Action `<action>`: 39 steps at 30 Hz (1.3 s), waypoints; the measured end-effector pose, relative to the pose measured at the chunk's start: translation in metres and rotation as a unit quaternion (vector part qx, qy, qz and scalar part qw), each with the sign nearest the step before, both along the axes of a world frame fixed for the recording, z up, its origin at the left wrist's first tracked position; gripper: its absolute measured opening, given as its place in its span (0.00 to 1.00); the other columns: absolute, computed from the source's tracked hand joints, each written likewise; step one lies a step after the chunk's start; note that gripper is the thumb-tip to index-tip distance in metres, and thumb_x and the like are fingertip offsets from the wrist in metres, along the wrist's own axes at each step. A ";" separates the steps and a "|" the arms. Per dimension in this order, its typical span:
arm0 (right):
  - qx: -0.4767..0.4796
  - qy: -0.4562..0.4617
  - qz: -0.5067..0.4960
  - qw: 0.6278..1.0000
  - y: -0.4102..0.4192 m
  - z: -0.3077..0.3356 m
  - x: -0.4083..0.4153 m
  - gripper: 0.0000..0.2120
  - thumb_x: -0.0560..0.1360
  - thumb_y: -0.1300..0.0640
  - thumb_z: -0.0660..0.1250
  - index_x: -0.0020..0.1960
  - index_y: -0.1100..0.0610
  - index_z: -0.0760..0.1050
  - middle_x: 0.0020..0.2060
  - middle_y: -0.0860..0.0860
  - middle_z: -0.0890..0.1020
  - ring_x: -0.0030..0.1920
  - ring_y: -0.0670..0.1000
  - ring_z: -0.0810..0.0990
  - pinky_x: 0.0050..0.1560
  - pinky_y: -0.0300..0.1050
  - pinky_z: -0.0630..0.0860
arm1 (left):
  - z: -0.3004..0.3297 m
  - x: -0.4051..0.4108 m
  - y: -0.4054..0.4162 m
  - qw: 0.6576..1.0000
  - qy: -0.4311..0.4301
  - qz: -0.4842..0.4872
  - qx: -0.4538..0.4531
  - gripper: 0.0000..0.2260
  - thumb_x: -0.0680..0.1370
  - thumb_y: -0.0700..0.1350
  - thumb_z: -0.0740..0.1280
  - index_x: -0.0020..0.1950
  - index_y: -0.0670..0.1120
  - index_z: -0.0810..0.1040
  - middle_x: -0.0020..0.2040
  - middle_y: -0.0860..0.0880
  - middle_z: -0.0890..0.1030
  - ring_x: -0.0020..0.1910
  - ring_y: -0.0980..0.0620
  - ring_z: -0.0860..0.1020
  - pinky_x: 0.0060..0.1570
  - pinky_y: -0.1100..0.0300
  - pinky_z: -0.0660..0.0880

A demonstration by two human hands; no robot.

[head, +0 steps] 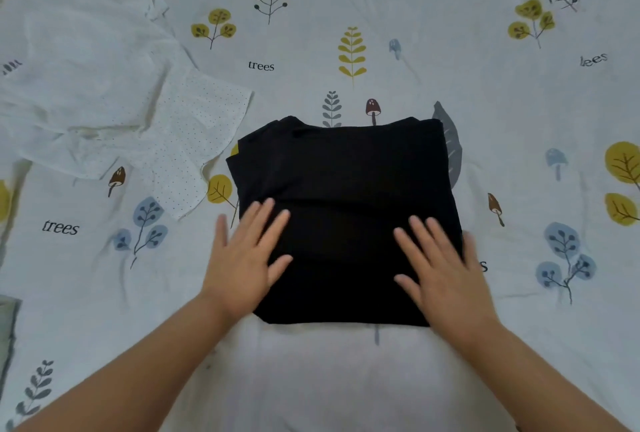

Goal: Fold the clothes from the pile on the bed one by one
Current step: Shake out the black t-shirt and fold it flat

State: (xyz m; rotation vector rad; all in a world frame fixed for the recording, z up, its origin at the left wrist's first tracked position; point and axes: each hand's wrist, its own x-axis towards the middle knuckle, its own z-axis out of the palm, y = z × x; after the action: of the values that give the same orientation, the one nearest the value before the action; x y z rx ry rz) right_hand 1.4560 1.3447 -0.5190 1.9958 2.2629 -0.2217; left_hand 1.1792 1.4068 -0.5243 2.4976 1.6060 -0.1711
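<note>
Two flat hands on folded black garment (343,210), white dotted garment (114,102) beside

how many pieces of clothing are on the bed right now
2: a folded black garment in the middle under both flat hands, and a crumpled white dotted garment at the upper left. More may lie outside the view.

Folded garment (343,210) on bedsheet (346,379), both hands flat on it, crumpled garment (104,99) behind-left
</note>
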 end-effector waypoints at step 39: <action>-0.062 0.574 -0.500 0.646 -0.037 0.099 0.009 0.02 0.74 0.62 0.68 0.42 0.60 0.78 0.28 0.55 0.80 0.21 0.48 0.75 0.21 0.36 0.71 | 0.095 -0.005 -0.060 0.667 -0.540 0.468 -0.212 0.05 0.76 0.39 0.66 0.45 0.45 0.81 0.35 0.44 0.78 0.25 0.54 0.76 0.28 0.65 0.76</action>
State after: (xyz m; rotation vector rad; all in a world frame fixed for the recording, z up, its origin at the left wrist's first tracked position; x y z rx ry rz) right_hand 1.4651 1.3080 -0.4204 3.2130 0.7778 -2.1357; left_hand 1.1738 1.3470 -0.4296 0.7546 1.6409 0.8001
